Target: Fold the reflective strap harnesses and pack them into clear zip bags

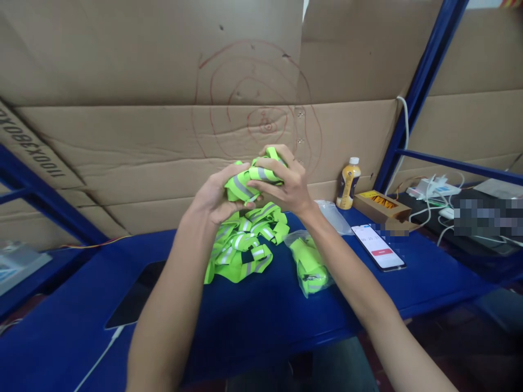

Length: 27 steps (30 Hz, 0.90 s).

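A bundled neon yellow-green reflective strap (241, 187) with grey stripes is held up above the table between both hands. My left hand (214, 196) cups it from the left and below, fingers closed round it. From the right, my right hand (292, 182) grips the same bundle, its fingers curled over the top and front. Beneath them lies a loose heap of matching reflective straps (241, 258). To the right of that heap, near my right forearm, a clear plastic bag (309, 267) holds more of the yellow-green material.
On the blue table (261, 326) are a dark tablet (137, 294) with a white cable, a lit phone (379, 247), an empty-looking clear bag (333, 216), a yellow bottle (348, 184) and an open cardboard box (384, 209). Cardboard sheets (143, 136) and blue posts stand behind.
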Each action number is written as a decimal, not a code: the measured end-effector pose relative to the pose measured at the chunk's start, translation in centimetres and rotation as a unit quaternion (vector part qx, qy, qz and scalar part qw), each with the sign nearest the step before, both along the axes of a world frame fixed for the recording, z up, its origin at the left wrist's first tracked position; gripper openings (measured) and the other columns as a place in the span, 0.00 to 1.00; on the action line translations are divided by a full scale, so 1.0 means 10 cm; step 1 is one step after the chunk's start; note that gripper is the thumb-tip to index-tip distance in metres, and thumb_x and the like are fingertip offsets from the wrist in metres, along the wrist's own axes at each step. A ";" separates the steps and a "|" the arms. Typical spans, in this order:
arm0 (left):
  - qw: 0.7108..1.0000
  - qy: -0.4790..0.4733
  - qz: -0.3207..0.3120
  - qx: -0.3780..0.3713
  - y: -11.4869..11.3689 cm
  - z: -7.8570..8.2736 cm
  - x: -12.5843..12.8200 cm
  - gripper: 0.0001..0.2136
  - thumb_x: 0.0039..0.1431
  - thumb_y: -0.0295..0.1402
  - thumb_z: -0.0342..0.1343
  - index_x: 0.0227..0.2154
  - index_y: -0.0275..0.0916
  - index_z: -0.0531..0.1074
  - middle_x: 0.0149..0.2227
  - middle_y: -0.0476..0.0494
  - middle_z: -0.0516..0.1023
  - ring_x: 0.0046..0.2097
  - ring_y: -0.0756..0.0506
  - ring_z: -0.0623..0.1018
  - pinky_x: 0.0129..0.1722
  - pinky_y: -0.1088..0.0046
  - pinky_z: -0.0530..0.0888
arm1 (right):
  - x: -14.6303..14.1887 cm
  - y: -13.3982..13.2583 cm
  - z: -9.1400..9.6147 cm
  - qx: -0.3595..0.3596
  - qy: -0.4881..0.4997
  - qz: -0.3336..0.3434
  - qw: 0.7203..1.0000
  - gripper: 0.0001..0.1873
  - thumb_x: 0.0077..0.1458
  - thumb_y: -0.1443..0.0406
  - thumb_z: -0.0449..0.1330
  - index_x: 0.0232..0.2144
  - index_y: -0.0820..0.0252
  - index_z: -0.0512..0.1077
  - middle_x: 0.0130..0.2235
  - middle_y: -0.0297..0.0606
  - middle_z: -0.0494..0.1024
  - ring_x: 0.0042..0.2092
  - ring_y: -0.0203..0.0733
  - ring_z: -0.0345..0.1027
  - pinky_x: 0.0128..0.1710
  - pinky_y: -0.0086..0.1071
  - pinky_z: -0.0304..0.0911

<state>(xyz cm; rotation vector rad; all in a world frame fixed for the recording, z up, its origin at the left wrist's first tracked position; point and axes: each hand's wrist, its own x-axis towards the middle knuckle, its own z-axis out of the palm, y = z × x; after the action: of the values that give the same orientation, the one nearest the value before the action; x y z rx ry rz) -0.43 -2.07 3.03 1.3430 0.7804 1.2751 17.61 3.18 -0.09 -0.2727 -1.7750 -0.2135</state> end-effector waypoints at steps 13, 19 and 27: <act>0.748 0.315 0.269 0.519 -0.07 -0.12 0.05 0.19 0.51 0.32 0.69 0.47 0.41 0.80 0.43 0.44 0.85 0.43 0.41 0.83 0.48 0.64 0.79 | -0.19 -0.14 0.13 -0.289 0.137 0.191 0.928 0.33 0.66 0.35 0.57 0.45 0.56 0.79 0.46 0.38 0.82 0.50 0.45 0.76 0.54 0.38 0.73; 0.691 0.372 0.213 0.581 0.09 -0.53 0.09 0.25 0.59 0.35 0.68 0.58 0.38 0.73 0.54 0.34 0.83 0.56 0.34 0.83 0.58 0.58 0.79 | -0.08 -0.20 -0.21 -0.436 0.208 0.181 0.856 0.27 0.56 0.41 0.69 0.28 0.57 0.71 0.29 0.28 0.69 0.33 0.36 0.64 0.35 0.29 0.64; 0.835 0.278 0.238 0.411 -0.24 -1.30 0.36 0.38 0.55 0.41 0.75 0.66 0.39 0.67 0.64 0.32 0.78 0.65 0.32 0.78 0.68 0.50 0.75 | 0.03 -0.57 -0.77 -0.327 0.303 -0.003 0.895 0.19 0.63 0.50 0.66 0.28 0.58 0.74 0.28 0.30 0.74 0.33 0.38 0.66 0.37 0.31 0.63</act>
<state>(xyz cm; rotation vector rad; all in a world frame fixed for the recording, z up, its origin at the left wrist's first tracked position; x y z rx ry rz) 3.19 -4.44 -9.97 2.4002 1.0595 1.7390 17.90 -2.55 -7.80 -0.7410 -1.1666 0.4443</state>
